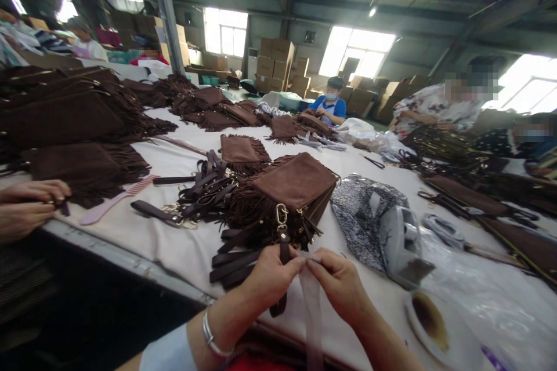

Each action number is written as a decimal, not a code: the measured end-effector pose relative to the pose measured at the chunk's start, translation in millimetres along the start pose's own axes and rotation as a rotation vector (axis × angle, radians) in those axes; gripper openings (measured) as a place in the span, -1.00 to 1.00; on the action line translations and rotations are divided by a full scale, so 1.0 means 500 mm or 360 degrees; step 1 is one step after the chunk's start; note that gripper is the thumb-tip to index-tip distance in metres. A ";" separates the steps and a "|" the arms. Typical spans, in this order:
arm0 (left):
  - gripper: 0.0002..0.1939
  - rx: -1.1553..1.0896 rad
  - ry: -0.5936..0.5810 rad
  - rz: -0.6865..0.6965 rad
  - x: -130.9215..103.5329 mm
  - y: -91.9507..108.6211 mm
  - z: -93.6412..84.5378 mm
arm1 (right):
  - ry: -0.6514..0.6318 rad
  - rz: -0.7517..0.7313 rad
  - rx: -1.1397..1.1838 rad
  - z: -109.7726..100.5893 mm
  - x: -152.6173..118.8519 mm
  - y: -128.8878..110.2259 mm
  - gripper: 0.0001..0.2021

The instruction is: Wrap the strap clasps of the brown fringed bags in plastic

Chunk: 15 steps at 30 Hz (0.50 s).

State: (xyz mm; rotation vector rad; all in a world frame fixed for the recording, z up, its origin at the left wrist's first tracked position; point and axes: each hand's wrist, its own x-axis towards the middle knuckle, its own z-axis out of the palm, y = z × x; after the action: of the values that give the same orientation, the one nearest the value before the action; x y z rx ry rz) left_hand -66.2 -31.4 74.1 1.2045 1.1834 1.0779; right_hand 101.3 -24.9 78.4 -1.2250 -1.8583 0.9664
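My left hand (272, 272) is closed around a dark brown wrist strap (284, 242), whose gold clasp (281, 215) sticks up above the fingers. The strap's looped end hangs below the hand. At the fingertips, my right hand (342, 281) pinches a whitish see-through strip (311, 313), which hangs down between the two hands; my left thumb and finger meet it too. Just beyond lies a stack of brown fringed suede bags (296, 179). Several more brown straps (237, 264) lie left of my left hand, and a pile of straps with gold clasps (204, 185) sits farther back.
At the left edge are another person's hands (32, 203), near a pink comb (122, 200). A tape dispenser (404, 243), a roll (430, 324) and clear plastic (487, 295) lie to the right. Brown bags (65, 110) are heaped at the far left. Co-workers (328, 104) sit around the white-covered table (174, 252).
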 end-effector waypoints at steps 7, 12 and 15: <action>-0.70 0.0035 -0.0659 -0.0197 -0.034 -0.008 -0.063 | 0.0140 0.0015 -0.0239 -0.003 -0.017 0.012 -0.67; -0.70 0.0177 -0.1042 -0.0211 -0.045 0.006 -0.109 | 0.0142 0.0021 -0.0310 0.004 -0.030 0.015 -0.68; -0.72 0.0190 -0.1209 -0.0156 -0.052 0.019 -0.115 | 0.0173 0.0018 -0.0306 0.005 -0.039 0.019 -0.68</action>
State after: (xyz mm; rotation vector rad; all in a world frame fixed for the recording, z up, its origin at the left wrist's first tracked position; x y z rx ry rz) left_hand -125.8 -50.9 86.1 1.4493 0.7013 0.3989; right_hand 109.2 -41.3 66.3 -1.3748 -1.8935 0.7248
